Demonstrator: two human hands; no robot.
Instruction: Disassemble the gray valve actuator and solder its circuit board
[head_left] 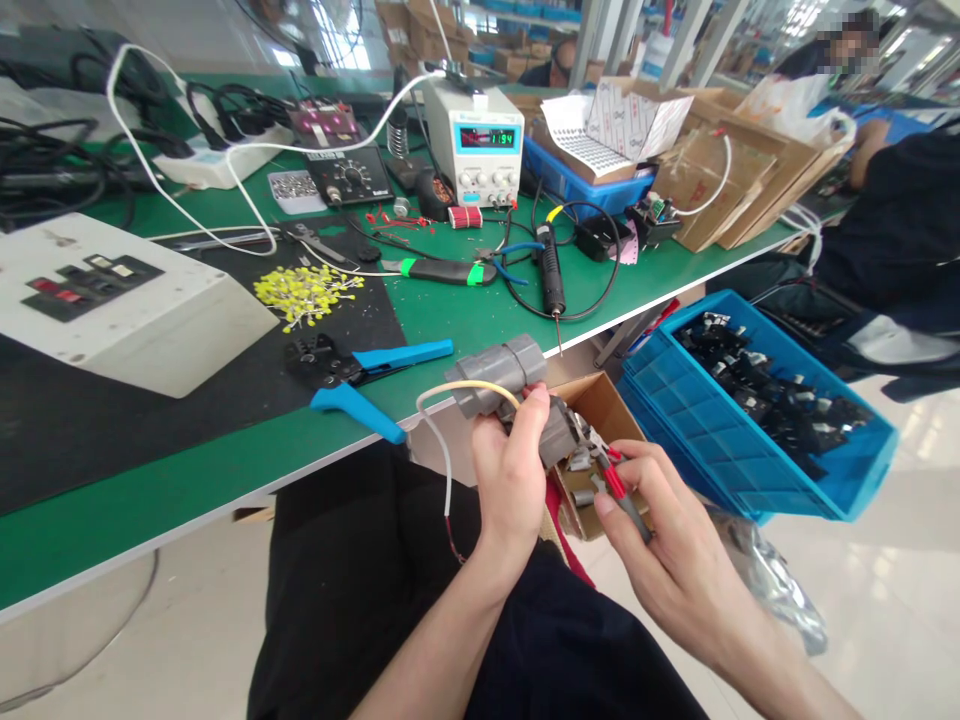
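My left hand [510,470] is closed around a grey plastic cylindrical housing [502,368], held just off the table's front edge. A cream-coloured cable [448,450] loops out of the housing and hangs down, with thin dark wires at its end. In my right hand [660,510] is a pair of red-handled pliers [616,480], its jaws at the housing's lower right end. Whether the jaws grip anything cannot be made out. Below both hands stands an open cardboard box [611,405] with grey parts inside.
Blue-handled crimping pliers [375,365], yellow terminals [304,292], an electric screwdriver [551,270] and a knife [446,271] lie on the green table [315,465]. Behind are a power supply [480,150] and switch box [135,300]. A blue crate [847,480] of black parts stands right, near another person [892,220].
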